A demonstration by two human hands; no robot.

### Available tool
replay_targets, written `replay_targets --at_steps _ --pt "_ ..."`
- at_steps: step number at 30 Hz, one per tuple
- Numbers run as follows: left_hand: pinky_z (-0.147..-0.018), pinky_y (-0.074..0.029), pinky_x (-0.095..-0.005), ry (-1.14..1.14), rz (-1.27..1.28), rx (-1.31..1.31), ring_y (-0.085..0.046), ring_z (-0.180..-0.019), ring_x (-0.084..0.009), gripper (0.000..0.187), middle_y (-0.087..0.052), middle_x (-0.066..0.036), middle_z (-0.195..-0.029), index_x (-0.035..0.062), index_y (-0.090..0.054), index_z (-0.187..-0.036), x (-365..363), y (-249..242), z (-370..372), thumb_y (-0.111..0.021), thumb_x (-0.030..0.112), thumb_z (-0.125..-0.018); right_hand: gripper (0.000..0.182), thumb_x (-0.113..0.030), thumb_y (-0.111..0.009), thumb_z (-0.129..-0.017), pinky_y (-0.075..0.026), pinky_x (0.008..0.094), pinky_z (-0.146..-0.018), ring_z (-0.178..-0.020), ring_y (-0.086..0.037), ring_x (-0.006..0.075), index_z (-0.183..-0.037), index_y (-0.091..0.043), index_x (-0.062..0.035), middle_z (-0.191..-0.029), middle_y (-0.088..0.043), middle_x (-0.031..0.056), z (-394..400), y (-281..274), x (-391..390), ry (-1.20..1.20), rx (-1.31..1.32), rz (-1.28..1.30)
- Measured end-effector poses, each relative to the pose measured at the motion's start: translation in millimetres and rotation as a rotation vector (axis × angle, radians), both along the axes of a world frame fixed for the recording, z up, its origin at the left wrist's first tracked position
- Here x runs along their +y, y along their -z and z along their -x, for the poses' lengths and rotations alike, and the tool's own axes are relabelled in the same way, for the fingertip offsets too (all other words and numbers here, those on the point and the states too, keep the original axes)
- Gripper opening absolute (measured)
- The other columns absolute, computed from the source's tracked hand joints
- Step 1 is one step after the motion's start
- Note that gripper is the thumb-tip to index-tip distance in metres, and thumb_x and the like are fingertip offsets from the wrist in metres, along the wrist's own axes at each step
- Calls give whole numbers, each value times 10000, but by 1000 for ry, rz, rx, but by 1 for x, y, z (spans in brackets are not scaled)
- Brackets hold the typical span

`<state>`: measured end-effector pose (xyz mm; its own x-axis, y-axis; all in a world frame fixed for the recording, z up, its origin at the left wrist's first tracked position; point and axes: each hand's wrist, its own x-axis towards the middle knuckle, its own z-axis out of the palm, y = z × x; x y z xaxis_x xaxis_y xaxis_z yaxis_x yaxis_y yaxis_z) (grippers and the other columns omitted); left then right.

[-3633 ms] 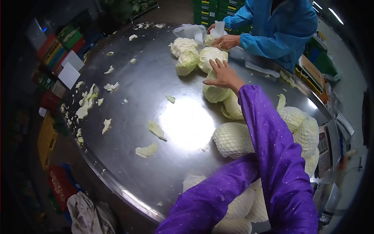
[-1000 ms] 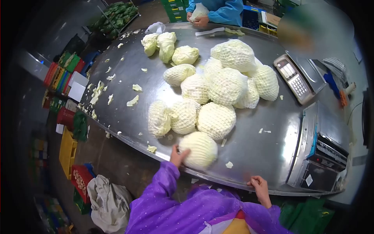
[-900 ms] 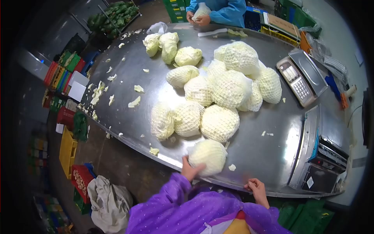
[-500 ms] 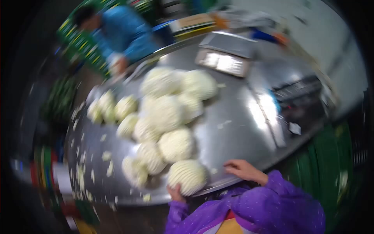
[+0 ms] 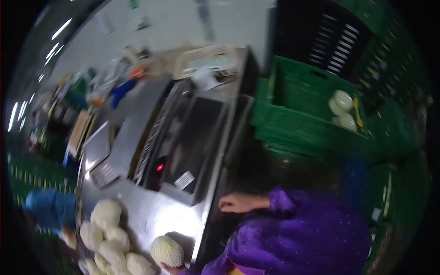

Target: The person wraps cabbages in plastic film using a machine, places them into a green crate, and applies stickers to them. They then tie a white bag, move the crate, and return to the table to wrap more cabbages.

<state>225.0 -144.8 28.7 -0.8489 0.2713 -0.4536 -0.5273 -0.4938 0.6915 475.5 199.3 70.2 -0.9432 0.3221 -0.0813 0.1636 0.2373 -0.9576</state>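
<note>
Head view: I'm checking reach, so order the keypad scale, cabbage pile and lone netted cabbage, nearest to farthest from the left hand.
1. Lone netted cabbage: touching the left hand.
2. Cabbage pile: left in the picture.
3. Keypad scale: past the pile, upper left.

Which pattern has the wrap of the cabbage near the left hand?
The wrap has a pale mesh pattern; the head view shows it best.

- I see strip lights glowing at upper left; the right side is dim.
- White glare washes out part of the metal table.
- Shadow darkens it beside my netted cabbage.
- Blur softens the green crate.
- My view bows into black corners.
</note>
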Motion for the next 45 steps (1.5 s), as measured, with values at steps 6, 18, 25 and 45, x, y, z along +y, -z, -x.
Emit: replay_targets --at_steps 6,18,25,45 --pt "-947 -422 -533 19 224 26 -455 -1183 -371 742 -420 -174 -1339 107 -308 -1383 109 -9 -12 -530 515 -805 239 -202 -532 -897 -484 286 -684 -773 -629 155 -1003 -592 4 -810 -647 91 -109 -17 102 493 -117 132" --pt "-924 -437 -537 -289 409 69 -474 -1154 -376 716 -448 -176 -1299 104 -312 -1373 85 -14 -4 -590 431 -800 231 -176 -534 -918 -484 255 -729 -809 -615 123 -1036 -586 15 -873 -646 68 -106 25 85 415 -112 392" --pt "-911 -446 -539 -586 595 -17 -485 -1137 -379 707 -464 -178 -1276 102 -314 -1368 39 1 -3 -625 383 -797 169 -122 -528 -901 -485 256 -698 -774 -623 127 -990 -598 3 -836 -633 72 -36 -40 173 537 -22 295" --pt "-1034 -317 -407 -304 1339 758 -375 -1229 -361 1052 -361 -206 -1335 44 -238 -1398 122 -29 -88 -831 196 -543 828 -577 -449 -872 -249 417 -1067 -1323 -272 362 -1396 -231 25 -1419 -262 290 286 13 -40 -485 -334 317"
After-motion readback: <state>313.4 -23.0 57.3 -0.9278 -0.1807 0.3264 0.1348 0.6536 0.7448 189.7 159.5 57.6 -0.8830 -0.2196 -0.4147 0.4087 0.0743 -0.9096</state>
